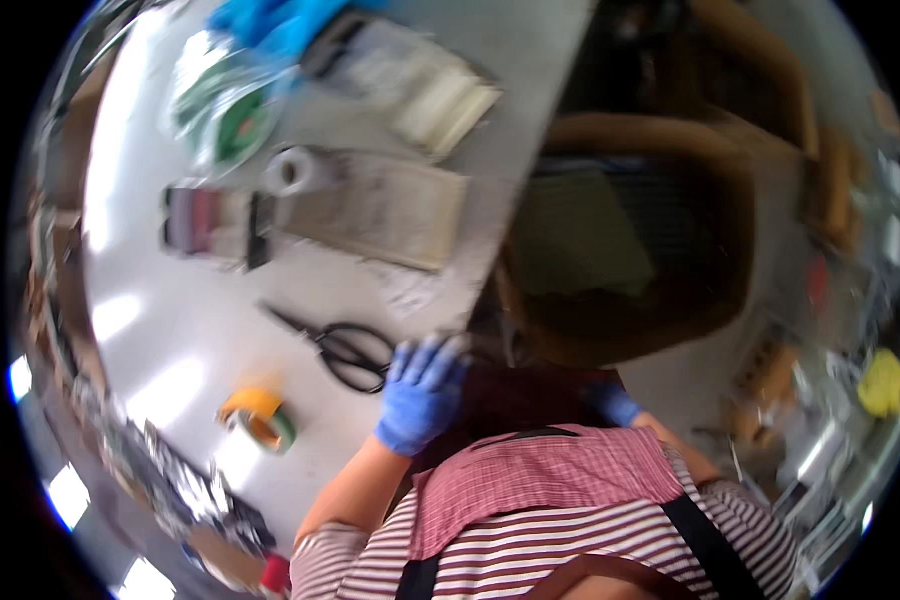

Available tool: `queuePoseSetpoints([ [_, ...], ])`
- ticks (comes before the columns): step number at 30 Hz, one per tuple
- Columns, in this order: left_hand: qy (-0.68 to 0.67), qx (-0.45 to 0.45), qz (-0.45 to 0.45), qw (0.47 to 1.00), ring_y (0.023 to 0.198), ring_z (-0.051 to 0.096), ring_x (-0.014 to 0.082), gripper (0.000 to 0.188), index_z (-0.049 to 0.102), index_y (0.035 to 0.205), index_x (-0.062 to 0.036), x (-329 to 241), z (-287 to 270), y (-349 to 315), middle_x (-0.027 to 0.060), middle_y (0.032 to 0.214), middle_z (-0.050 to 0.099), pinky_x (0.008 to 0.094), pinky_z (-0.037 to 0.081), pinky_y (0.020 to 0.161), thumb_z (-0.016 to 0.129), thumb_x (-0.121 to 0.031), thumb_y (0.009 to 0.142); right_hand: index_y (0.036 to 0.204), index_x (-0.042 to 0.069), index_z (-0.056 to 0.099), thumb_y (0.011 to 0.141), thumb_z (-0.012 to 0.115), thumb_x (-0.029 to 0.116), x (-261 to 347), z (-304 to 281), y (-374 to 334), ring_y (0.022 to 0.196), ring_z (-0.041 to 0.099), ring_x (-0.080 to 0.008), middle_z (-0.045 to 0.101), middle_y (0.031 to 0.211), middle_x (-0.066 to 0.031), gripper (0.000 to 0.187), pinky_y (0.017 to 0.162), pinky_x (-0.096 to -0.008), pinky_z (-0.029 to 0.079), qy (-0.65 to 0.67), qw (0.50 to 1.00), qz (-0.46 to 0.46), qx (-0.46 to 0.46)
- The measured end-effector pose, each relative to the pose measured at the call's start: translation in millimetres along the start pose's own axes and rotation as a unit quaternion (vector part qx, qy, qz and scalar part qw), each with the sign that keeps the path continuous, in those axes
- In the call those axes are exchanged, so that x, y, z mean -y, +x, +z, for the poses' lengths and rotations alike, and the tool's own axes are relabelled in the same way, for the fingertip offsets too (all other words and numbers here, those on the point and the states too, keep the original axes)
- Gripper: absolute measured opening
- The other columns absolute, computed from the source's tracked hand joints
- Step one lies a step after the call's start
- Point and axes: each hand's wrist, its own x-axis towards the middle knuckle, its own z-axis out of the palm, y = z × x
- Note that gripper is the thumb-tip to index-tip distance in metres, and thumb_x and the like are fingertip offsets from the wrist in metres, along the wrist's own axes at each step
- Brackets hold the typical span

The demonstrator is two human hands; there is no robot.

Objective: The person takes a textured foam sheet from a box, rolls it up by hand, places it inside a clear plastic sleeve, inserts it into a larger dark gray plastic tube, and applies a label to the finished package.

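Note:
My left hand wears a blue glove with pale fingertips. It lies over the table's near edge, fingers stretched out, holding nothing I can see. Right beside those fingers, black-handled scissors rest on the table, blades pointing to the far left. Low by my right side, off the table, is my right hand, also gloved in blue. Motion blur smears its fingers, so what it touches is unclear. To the left of the scissors sit rolls of tape, one orange and one green-edged.
The pale table carries a white roll, a printed beige pack, another pack, a pink-and-white bundle and a plastic bag with green rolls. Right of the table stands an open cardboard box with a greenish sheet inside.

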Motion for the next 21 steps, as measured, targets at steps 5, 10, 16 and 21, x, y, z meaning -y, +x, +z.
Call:
queuePoseSetpoints([
  [5, 0.140, 0.177, -0.013, 0.974, 0.117, 0.053, 0.0382, 0.030, 0.069, 0.108, -0.0124, 14, -106, -38, 0.0125, 0.122, 0.057, 0.0572, 0.038, 0.099, 0.063, -0.014, 0.079, 0.118, 0.007, 0.064, 0.095, 0.048, 0.029, 77, 95, 107, 0.116, 0.058, -0.0331, 0.061, 0.124, -0.0183, 0.035, 0.091, -0.0474, 0.051, -0.058, 0.988, -0.137, 0.038],
  [10, 0.239, 0.176, 0.002, 0.955, 0.109, 0.055, 0.0373, 0.020, 0.070, 0.095, -0.0140, -3, -109, -9, 0.0097, 0.115, 0.056, 0.0556, 0.040, 0.090, 0.054, -0.025, 0.093, 0.110, 0.012, 0.067, 0.089, 0.056, 0.024, 19, 30, 216, 0.106, 0.062, -0.0279, 0.066, 0.111, -0.0099, 0.027, 0.085, -0.0430, 0.052, -0.274, 0.952, -0.119, -0.067],
  [16, 0.210, 0.183, -0.024, 0.960, 0.073, 0.050, 0.0317, 0.029, 0.053, 0.098, 0.0016, -9, -72, 21, 0.0146, 0.084, 0.054, 0.0450, 0.039, 0.064, 0.070, -0.012, 0.079, 0.134, 0.007, 0.054, 0.093, 0.057, 0.031, -81, 20, 371, 0.123, 0.053, -0.0320, 0.057, 0.133, -0.0138, 0.047, 0.101, -0.0413, 0.044, 0.173, 0.951, 0.242, -0.085],
  [21, 0.261, 0.192, 0.013, 0.946, 0.088, 0.041, 0.0307, 0.013, 0.061, 0.089, -0.0008, 28, -74, 3, 0.0101, 0.097, 0.045, 0.0448, 0.032, 0.075, 0.061, -0.011, 0.082, 0.139, 0.002, 0.045, 0.095, 0.057, 0.028, -97, 3, 468, 0.119, 0.054, -0.0307, 0.055, 0.132, -0.0155, 0.052, 0.101, -0.0423, 0.043, 0.819, 0.422, 0.282, -0.267],
])
